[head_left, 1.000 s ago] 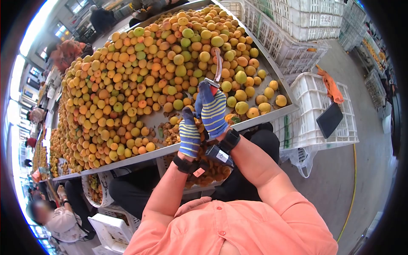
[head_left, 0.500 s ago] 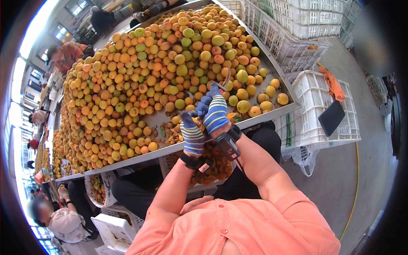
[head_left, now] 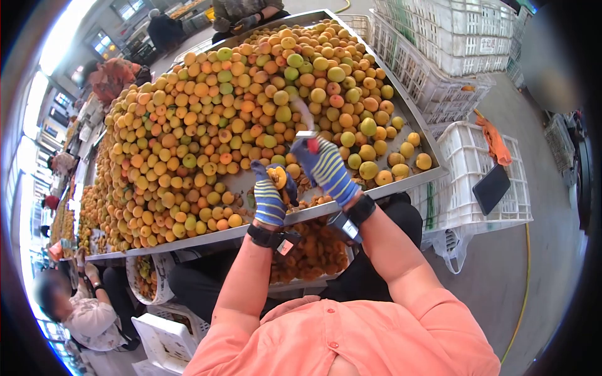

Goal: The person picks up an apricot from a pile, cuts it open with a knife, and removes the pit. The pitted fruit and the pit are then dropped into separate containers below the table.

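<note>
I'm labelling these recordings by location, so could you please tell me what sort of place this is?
Probably a fruit-sorting or processing workshop: a metal-edged table heaped with orange-yellow fruit, stacked white crates, and other people seated along the tables.

Both arms are reaching forward from the torso, elbows bending and forearms converging. The left forearm [head_left: 243, 269] is running nearly straight ahead, while the right forearm [head_left: 390, 247] is slanting inward. The left hand [head_left: 270, 195], wearing a blue-and-yellow striped glove, is pointing forward, thumb and fingers curling in a grasp. The right hand [head_left: 328, 168], gloved alike, is angling forward and inward, fingers closing in a grip, striped back facing the camera. The two hands are hovering near each other, the right sitting slightly farther forward, without touching.
</note>
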`<state>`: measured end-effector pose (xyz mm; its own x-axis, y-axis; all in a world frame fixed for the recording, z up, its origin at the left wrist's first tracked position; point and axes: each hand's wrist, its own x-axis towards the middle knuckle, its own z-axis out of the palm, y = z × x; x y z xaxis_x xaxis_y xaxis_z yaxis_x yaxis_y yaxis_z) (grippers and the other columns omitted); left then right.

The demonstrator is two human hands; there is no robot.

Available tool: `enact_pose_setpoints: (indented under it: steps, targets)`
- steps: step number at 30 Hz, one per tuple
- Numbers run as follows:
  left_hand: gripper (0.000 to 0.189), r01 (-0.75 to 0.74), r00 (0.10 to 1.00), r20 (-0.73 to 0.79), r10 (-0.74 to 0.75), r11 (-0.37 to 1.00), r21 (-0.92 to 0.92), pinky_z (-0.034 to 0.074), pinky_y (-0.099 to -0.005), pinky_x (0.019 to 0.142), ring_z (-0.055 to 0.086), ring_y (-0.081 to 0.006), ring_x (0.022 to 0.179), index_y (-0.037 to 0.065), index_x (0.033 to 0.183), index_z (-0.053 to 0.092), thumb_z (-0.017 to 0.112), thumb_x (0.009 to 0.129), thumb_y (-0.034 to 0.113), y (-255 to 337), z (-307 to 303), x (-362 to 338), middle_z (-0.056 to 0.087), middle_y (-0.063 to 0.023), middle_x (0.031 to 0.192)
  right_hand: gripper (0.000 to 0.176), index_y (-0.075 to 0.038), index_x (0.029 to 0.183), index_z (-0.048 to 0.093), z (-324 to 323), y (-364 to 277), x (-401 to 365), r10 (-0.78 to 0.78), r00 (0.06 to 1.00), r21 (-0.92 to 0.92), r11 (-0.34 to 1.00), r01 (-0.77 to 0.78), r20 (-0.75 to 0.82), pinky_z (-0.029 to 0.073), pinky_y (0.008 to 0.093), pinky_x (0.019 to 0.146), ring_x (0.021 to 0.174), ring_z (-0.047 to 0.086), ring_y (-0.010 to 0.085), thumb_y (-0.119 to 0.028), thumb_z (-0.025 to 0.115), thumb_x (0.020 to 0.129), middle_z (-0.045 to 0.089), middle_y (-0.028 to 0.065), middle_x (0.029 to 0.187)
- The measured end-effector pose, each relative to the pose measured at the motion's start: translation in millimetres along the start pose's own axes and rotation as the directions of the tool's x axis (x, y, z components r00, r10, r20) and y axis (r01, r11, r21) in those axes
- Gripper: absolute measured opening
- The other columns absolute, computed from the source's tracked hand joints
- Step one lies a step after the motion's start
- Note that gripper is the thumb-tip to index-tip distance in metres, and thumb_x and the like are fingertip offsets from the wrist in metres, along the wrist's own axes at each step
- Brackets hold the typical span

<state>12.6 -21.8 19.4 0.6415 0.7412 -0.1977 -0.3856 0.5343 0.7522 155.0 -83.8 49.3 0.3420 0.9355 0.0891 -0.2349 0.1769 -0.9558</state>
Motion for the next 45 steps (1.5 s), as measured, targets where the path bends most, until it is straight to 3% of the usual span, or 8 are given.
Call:
enact_pose_setpoints:
  steps: [2, 5, 13, 22, 31, 38, 42, 45]
  targets:
    - [0.064, -0.014, 0.962, -0.273, -0.010, 0.996, -0.088, 0.043, -0.0264, 0.041, 0.053, -0.0130, 0.047, 0.010, 0.072, 0.054, 0.039, 0.085, 0.071, -4, 5, 10, 0.056, -0.0036, 0.059, 0.038, -0.002, 0.111, 0.061, 8, 3, -7, -0.071, 0.989, -0.408, 0.906, 0.117, 0.127, 0.049, 0.0238, 0.074, 0.080, 0.057, 0.0079, -0.016, 0.075, 0.078, 0.066, 0.0052, 0.088]
    - [0.064, -0.003, 0.952, -0.304, 0.017, 0.999, 0.049, 0.052, -0.0250, 0.053, 0.061, -0.0153, 0.061, 0.008, 0.085, 0.061, 0.049, 0.081, 0.070, 11, 30, -5, 0.063, -0.0039, 0.075, 0.038, -0.003, 0.110, 0.061, 16, -6, -21, -0.107, 0.973, -0.378, 0.908, 0.180, 0.205, 0.049, 0.0253, 0.073, 0.076, 0.056, 0.0079, -0.019, 0.075, 0.078, 0.066, 0.0040, 0.085]
    - [0.043, -0.075, 0.962, -0.221, 0.163, 0.930, 0.360, 0.043, -0.0215, 0.044, 0.056, -0.0094, 0.052, 0.003, 0.089, 0.065, 0.056, 0.091, 0.046, 8, 10, -16, 0.062, -0.0023, 0.069, 0.046, -0.005, 0.108, 0.059, 15, 3, -15, -0.225, 0.962, -0.630, 0.728, 0.272, 0.155, 0.050, 0.0309, 0.067, 0.071, 0.063, 0.0197, -0.027, 0.079, 0.074, 0.067, 0.0110, 0.083]
    - [0.034, 0.165, 0.986, -0.048, -0.159, 0.905, 0.393, 0.046, -0.0194, 0.057, 0.058, -0.0062, 0.065, 0.000, 0.097, 0.065, 0.056, 0.093, 0.033, 29, -4, -29, 0.063, -0.0001, 0.076, 0.043, -0.004, 0.111, 0.058, 15, 1, -21, -0.139, 0.930, -0.461, 0.837, 0.295, 0.341, 0.051, 0.0308, 0.069, 0.075, 0.065, 0.0199, -0.021, 0.077, 0.075, 0.067, 0.0125, 0.088]
    - [0.036, -0.202, 0.977, 0.007, 0.212, 0.915, 0.348, 0.050, -0.0236, 0.081, 0.056, -0.0126, 0.098, -0.001, 0.132, 0.041, 0.041, 0.097, 0.008, -2, -17, -27, 0.055, -0.0089, 0.114, 0.034, -0.001, 0.101, 0.062, 26, -4, -23, -0.006, 0.944, -0.332, 0.935, 0.122, 0.331, 0.051, 0.0273, 0.068, 0.071, 0.060, 0.0109, -0.022, 0.075, 0.077, 0.067, 0.0067, 0.082]
    - [0.036, -0.312, 0.948, 0.056, 0.313, 0.882, 0.352, 0.049, -0.0265, 0.086, 0.056, -0.0147, 0.101, -0.002, 0.130, 0.042, 0.042, 0.095, 0.008, 0, -6, -29, 0.054, -0.0114, 0.118, 0.026, -0.001, 0.094, 0.064, 22, 3, -18, 0.136, 0.973, -0.087, 0.989, -0.121, 0.187, 0.042, 0.0184, 0.049, 0.057, 0.050, 0.0012, -0.026, 0.065, 0.085, 0.060, -0.0028, 0.069]
    - [0.030, -0.183, 0.983, 0.042, 0.180, 0.977, 0.106, 0.044, -0.0201, 0.045, 0.053, -0.0080, 0.053, 0.001, 0.121, 0.051, 0.045, 0.096, 0.017, 3, -7, -25, 0.060, -0.0038, 0.077, 0.025, -0.004, 0.096, 0.065, 18, 4, -17, 0.266, 0.945, 0.164, 0.941, -0.297, 0.189, 0.033, 0.0185, 0.038, 0.042, 0.046, 0.0032, -0.027, 0.061, 0.087, 0.052, -0.0040, 0.056]
    - [0.029, -0.142, 0.990, 0.030, 0.140, 0.984, 0.107, 0.042, -0.0206, 0.042, 0.052, -0.0083, 0.050, 0.000, 0.118, 0.052, 0.045, 0.097, 0.019, 7, -7, -26, 0.060, -0.0052, 0.075, 0.026, -0.003, 0.097, 0.066, 21, -1, -16, 0.238, 0.959, 0.057, 0.967, -0.248, 0.152, 0.033, 0.0186, 0.039, 0.044, 0.046, 0.0026, -0.025, 0.060, 0.087, 0.052, -0.0050, 0.059]
